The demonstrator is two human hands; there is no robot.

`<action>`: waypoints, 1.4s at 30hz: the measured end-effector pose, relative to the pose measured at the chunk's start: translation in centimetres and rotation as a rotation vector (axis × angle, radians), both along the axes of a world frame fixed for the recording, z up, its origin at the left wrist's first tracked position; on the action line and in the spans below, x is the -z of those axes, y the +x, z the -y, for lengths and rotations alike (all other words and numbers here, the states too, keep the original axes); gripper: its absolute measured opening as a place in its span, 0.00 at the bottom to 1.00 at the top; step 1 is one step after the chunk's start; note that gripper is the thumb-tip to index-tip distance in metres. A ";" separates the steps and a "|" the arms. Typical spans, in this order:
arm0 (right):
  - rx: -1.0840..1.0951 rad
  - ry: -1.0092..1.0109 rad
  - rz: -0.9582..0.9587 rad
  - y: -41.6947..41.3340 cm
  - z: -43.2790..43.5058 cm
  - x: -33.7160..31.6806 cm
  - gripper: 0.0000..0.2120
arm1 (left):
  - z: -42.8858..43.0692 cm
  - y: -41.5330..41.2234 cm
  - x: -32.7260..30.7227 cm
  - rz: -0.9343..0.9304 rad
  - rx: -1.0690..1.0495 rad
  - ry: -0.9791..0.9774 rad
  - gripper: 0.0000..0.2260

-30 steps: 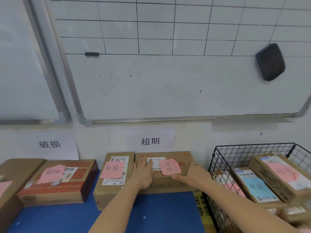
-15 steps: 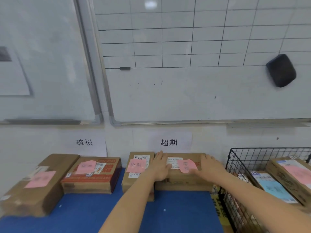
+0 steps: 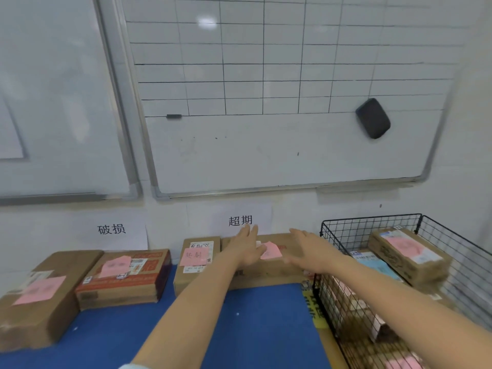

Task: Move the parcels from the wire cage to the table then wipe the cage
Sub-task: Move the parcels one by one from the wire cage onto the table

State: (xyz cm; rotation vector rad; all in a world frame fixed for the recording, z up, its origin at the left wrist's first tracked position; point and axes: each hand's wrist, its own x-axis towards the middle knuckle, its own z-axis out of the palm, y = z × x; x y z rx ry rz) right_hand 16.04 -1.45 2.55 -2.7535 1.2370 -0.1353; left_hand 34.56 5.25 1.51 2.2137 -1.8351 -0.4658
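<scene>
A brown parcel (image 3: 277, 272) with a pink note lies on the blue table (image 3: 255, 326) against the wall, under a paper sign. My left hand (image 3: 246, 246) and my right hand (image 3: 310, 249) hover just above it with straight fingers, holding nothing. A narrower parcel (image 3: 195, 262) with a pink note sits touching its left side. The black wire cage (image 3: 372, 225) stands at the right and holds several parcels, the topmost parcel (image 3: 407, 254) bearing a pink note.
Two more parcels (image 3: 125, 278) lie at the table's left under another sign. Whiteboards cover the wall, with a black eraser (image 3: 372, 118) stuck on the right one. A flat cardboard piece (image 3: 311, 302) lies beside the cage.
Both hands have lifted off the parcel under the sign, fingers now spread above it. The view has shifted left and back.
</scene>
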 end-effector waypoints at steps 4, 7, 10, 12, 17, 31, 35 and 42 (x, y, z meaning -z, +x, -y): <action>-0.003 -0.051 0.031 -3.0 -0.1 -1.4 0.37 | -0.2 -2.9 -1.4 0.041 0.043 -0.053 0.32; -0.017 -0.107 0.067 -6.7 0.5 -2.1 0.34 | 0.9 -5.8 -1.7 -0.024 0.063 -0.089 0.35; -0.029 -0.158 0.099 -12.1 1.1 -2.4 0.32 | 2.1 -10.7 -1.5 -0.072 0.083 -0.109 0.36; -0.027 -0.188 0.110 -16.5 1.5 -2.3 0.31 | 2.9 -15.2 -1.2 -0.108 0.091 -0.140 0.35; -0.030 -0.233 0.098 -28.1 2.7 -1.2 0.25 | 4.5 -27.1 0.5 -0.148 0.114 -0.152 0.32; 0.014 0.083 -0.033 -42.2 2.9 6.6 0.31 | 2.9 -41.3 8.8 -0.173 0.110 0.054 0.35; -0.011 0.156 -0.102 -42.6 3.6 8.9 0.31 | 2.7 -42.0 10.4 -0.185 0.096 0.140 0.37; 0.174 0.379 -0.334 -44.3 4.2 12.6 0.42 | 2.2 -44.2 13.1 -0.139 0.160 0.312 0.39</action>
